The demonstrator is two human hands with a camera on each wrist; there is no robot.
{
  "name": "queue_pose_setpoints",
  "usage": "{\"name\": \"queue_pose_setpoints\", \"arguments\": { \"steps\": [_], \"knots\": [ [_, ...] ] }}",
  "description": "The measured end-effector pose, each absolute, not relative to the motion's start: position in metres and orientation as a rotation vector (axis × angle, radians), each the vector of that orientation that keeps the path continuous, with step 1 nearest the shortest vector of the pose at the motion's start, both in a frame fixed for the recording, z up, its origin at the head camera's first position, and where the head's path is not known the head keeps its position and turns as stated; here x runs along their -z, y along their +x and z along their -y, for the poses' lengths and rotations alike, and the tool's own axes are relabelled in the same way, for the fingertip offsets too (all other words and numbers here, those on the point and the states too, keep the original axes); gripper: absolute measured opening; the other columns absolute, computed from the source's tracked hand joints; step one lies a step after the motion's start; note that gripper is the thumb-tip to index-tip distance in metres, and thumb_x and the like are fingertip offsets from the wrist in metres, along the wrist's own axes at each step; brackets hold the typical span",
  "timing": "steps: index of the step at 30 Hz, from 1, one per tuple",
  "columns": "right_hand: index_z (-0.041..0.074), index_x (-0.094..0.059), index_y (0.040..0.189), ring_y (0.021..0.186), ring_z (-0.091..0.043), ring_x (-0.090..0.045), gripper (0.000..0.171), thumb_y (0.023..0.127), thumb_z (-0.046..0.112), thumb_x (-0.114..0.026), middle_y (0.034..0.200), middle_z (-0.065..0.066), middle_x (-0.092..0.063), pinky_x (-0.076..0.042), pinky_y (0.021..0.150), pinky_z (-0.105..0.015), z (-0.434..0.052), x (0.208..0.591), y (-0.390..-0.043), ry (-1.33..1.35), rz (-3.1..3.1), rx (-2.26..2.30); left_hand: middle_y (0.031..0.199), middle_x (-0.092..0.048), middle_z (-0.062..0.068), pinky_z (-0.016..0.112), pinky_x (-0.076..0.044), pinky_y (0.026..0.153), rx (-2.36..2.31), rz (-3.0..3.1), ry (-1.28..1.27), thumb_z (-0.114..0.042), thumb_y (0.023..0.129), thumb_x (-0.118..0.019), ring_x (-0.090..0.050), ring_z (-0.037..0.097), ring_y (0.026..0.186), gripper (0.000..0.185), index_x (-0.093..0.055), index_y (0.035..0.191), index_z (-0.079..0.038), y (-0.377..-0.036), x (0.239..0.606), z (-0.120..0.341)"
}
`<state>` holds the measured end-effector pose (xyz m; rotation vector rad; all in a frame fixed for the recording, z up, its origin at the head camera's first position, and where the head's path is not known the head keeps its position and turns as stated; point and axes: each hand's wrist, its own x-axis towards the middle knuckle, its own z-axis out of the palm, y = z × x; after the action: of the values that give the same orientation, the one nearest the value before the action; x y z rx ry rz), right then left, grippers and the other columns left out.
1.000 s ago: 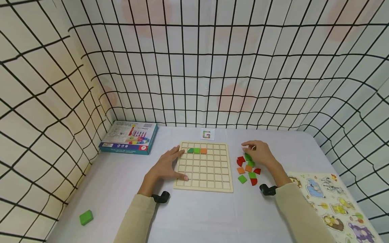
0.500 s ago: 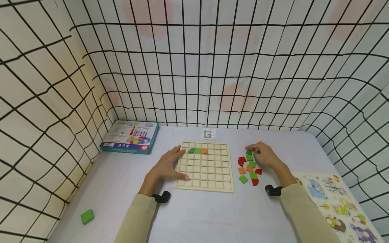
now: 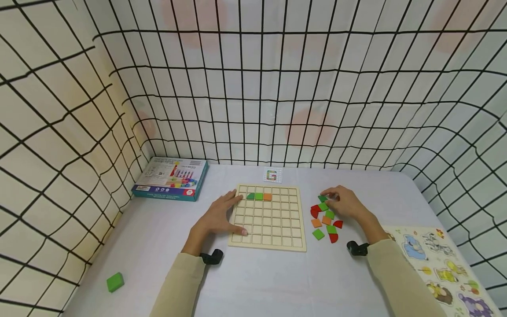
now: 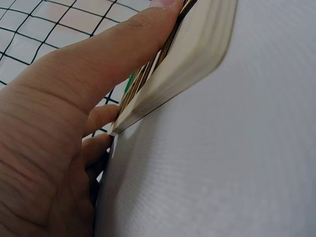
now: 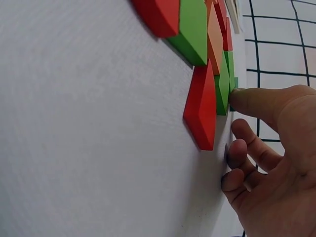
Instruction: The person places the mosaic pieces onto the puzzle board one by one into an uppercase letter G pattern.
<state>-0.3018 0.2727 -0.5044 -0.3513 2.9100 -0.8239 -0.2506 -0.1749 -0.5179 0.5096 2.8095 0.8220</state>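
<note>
Your left hand lies flat with straight fingers against the left edge of the wooden grid board, thumb on its near-left corner and index finger near its top-left corner; it grips nothing. On the board's top row sit two green tiles and an orange tile, side by side. Your right hand is at the far end of the loose tile pile just right of the board, fingers curled, fingertips at a dark green tile; you cannot tell whether it is pinched or only touched. Behind the board lies a pattern card. A boxed game lies far left, a green block near left, and an animal puzzle near right.
</note>
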Motion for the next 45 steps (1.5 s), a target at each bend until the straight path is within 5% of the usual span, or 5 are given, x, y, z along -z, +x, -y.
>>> {"name": "queue_pose_setpoints", "arguments": {
  "steps": [17, 39, 45],
  "knots": [
    [0.008, -0.07, 0.124, 0.092, -0.024, -0.055, 0.033, 0.099, 0.029, -0.068, 0.108, -0.011, -0.064, -0.046, 0.073, -0.03, -0.26, 0.497, -0.299, -0.216, -2.918, 0.973, 0.174, -0.017, 0.002, 0.061, -0.017, 0.128, -0.827, -2.809, 0.523, -0.068, 0.062, -0.089, -0.014, 0.033, 0.161, 0.121, -0.036, 0.162, -0.024, -0.252, 0.519, 0.175],
    [0.009, -0.071, 0.123, 0.083, -0.022, -0.051, 0.031, 0.097, 0.027, -0.071, 0.109, -0.01, -0.064, -0.043, 0.062, -0.03, -0.189, 0.486, -0.292, -0.314, -2.824, 1.213, 0.174, -0.018, 0.001, 0.06, -0.016, 0.128, -0.822, -2.814, 0.538, -0.069, 0.061, -0.089, -0.013, 0.029, 0.162, 0.122, -0.035, 0.162, -0.025, -0.254, 0.52, 0.176],
    [0.011, -0.071, 0.124, 0.087, -0.021, -0.056, 0.032, 0.097, 0.027, -0.072, 0.111, -0.009, -0.064, -0.047, 0.069, -0.031, -0.169, 0.487, -0.292, -0.316, -2.776, 1.244, 0.174, -0.019, 0.002, 0.06, -0.017, 0.128, -0.827, -2.818, 0.543, -0.068, 0.061, -0.089, -0.014, 0.029, 0.162, 0.122, -0.036, 0.162, -0.024, -0.254, 0.521, 0.176]
  ]
}}
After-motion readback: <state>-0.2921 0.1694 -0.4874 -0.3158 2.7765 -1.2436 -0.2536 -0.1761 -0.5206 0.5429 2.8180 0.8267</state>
